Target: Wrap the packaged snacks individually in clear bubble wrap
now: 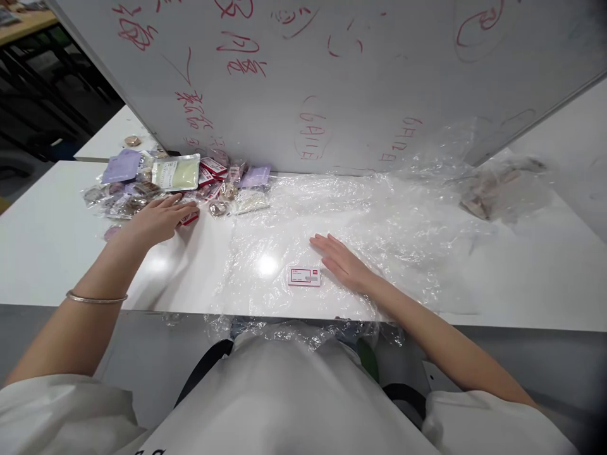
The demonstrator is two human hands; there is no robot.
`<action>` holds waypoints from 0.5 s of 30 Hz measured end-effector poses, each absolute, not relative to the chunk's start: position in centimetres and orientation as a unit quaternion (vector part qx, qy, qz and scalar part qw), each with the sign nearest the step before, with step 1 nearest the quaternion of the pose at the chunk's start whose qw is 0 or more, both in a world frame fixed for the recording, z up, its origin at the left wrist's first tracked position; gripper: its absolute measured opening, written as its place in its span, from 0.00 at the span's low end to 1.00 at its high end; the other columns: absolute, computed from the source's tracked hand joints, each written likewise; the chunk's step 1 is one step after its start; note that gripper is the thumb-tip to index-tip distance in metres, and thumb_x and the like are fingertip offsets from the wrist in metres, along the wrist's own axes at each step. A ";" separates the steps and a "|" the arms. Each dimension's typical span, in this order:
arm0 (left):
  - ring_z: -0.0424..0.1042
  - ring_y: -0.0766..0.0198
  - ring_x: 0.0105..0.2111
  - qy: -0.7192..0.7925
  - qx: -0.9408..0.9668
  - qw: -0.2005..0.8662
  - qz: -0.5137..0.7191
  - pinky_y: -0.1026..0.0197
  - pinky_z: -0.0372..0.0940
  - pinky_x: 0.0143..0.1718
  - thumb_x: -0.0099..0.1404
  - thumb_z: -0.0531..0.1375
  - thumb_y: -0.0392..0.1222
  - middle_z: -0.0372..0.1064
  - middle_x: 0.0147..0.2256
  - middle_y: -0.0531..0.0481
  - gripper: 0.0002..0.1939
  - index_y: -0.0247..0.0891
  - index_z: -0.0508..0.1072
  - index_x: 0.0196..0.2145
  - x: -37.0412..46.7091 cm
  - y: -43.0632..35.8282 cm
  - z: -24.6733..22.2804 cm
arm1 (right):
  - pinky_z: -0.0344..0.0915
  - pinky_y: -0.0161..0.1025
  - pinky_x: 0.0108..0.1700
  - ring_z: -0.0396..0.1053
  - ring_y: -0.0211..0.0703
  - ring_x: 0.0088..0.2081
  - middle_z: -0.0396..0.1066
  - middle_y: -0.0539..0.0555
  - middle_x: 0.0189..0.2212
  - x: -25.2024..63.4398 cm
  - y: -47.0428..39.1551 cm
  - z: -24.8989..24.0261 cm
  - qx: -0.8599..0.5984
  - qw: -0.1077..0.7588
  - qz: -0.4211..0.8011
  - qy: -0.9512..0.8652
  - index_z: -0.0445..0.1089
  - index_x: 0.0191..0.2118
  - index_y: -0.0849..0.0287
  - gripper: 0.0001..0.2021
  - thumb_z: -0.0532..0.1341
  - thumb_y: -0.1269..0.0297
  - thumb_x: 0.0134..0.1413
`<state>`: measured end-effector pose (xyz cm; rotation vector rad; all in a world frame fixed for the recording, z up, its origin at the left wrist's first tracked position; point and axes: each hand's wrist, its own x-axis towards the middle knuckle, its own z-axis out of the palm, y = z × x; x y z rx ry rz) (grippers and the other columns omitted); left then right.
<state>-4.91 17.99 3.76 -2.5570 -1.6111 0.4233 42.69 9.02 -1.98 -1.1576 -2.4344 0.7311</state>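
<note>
My left hand [161, 220] is at the front of a pile of small packets, its fingers over a small red-and-white box [190, 218] that seems pinched under the index finger; the thumb is mostly hidden. My right hand [344, 262] lies flat, fingers stretched out, on a sheet of clear plastic wrap [408, 234]. Just left of it, a flat white box with a red printed frame [304, 276] rests on the wrap. The pile holds a pale green pouch [183, 172], purple packets [122, 165], several red-and-white boxes [213, 165] and clear bags.
A whiteboard [332, 82] with red writing stands along the back of the white table [42, 253]. Crumpled plastic with a brownish item [478, 196] inside lies at the right. The wrap hangs over the front edge near my body. Another table [28, 22] is at far left.
</note>
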 end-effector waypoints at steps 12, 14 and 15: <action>0.57 0.50 0.61 -0.524 -0.836 -0.021 0.163 0.45 0.58 0.59 0.64 0.56 0.32 0.62 0.63 0.41 0.28 0.29 0.63 0.62 -5.9 19.5 3.1 | 0.45 0.60 0.71 0.51 0.46 0.69 0.60 0.53 0.65 42.2 9.1 -1.9 -0.399 0.194 0.248 -0.861 0.58 0.65 0.50 0.22 0.46 0.54 0.71; 0.60 0.54 0.59 -0.507 -0.844 0.016 0.176 0.51 0.60 0.57 0.65 0.53 0.29 0.63 0.62 0.41 0.27 0.27 0.62 0.62 -6.0 19.5 3.0 | 0.45 0.60 0.71 0.51 0.46 0.69 0.60 0.53 0.65 42.2 9.0 -1.9 -0.400 0.196 0.248 -0.860 0.60 0.64 0.50 0.21 0.47 0.54 0.71; 0.61 0.55 0.57 -0.502 -0.846 0.038 0.178 0.52 0.60 0.56 0.65 0.52 0.27 0.64 0.61 0.42 0.27 0.28 0.63 0.61 -6.0 19.5 3.0 | 0.45 0.60 0.71 0.51 0.47 0.69 0.59 0.53 0.65 42.2 9.0 -2.0 -0.401 0.197 0.249 -0.859 0.60 0.64 0.49 0.21 0.48 0.54 0.70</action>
